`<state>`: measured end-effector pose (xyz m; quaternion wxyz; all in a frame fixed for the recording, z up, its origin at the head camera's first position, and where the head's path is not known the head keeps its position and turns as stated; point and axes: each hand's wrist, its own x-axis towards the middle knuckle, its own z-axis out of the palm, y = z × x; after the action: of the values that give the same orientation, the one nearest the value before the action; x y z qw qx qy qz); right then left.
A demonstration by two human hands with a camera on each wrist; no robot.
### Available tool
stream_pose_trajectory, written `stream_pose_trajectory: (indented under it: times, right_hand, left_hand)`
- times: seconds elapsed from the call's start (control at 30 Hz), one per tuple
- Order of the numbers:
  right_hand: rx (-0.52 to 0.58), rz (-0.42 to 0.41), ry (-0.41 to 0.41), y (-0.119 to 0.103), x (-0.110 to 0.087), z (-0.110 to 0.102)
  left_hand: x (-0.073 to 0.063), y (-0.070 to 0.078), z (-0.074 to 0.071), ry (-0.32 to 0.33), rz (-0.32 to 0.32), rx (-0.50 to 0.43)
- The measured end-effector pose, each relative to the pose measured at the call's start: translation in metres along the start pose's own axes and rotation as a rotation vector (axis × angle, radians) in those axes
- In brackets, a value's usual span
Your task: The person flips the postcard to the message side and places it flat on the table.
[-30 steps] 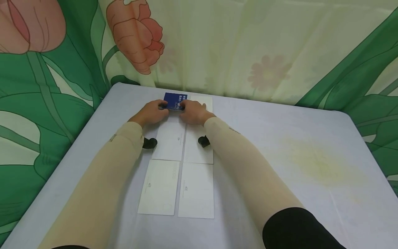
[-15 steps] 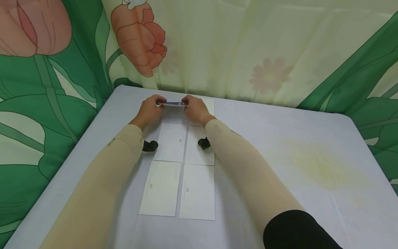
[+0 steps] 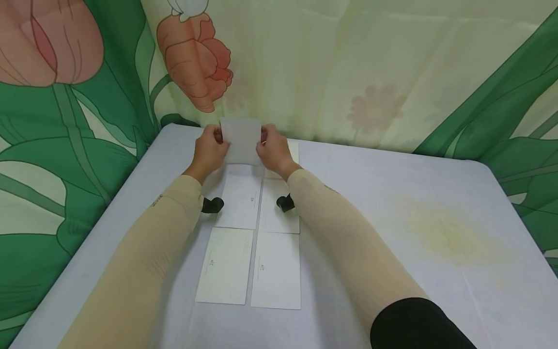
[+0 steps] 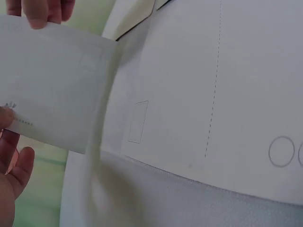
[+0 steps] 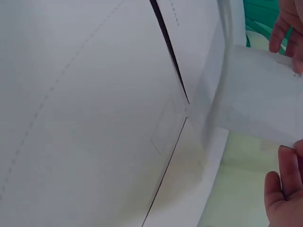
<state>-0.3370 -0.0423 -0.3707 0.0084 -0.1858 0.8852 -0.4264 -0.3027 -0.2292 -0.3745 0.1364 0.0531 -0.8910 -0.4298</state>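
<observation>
Both hands pinch one postcard (image 3: 241, 138) by its left and right edges at the far side of the table. My left hand (image 3: 210, 151) has the left edge and my right hand (image 3: 273, 151) the right. The card is tilted up, its white back towards me. A printed stamp box and small print show on that back in the left wrist view. Below it lies a white postcard (image 3: 239, 198) of the left column. To its right another white postcard (image 3: 294, 151) is partly hidden behind the right hand and wrist.
More white postcards lie in two columns: one near left (image 3: 224, 266), one near right (image 3: 276, 271), one mid right (image 3: 279, 215) partly under the right forearm. Black wrist-camera pieces jut over the cards. A flowered curtain (image 3: 322, 72) hangs right behind the white-covered table (image 3: 392, 203).
The held postcard has turned from its dark blue printed face, through edge-on, to standing with its white back showing. Both hands have lifted slightly and kept their grip.
</observation>
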Motion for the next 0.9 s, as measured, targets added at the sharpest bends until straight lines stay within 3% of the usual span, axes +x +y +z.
stream_pose_trajectory:
  times: [0.13, 0.4, 0.67, 0.9]
  right_hand:
    - [0.08, 0.014, 0.063, 0.0004, -0.0018, -0.0007]
    - [0.001, 0.001, 0.092, 0.0006, -0.0012, -0.0043]
    - [-0.077, -0.004, 0.011, 0.0024, 0.0009, -0.0015]
    - [-0.192, 0.012, -0.081, 0.0078, 0.0012, 0.0011]
  left_hand:
    - [-0.0005, 0.0027, 0.0019, 0.05, 0.015, -0.067]
    - [-0.0032, 0.0045, 0.0026, 0.054, 0.011, -0.09]
    - [-0.0038, 0.0009, 0.0025, -0.059, 0.032, 0.002]
    - [0.0, -0.0027, 0.0072, -0.137, -0.012, 0.045]
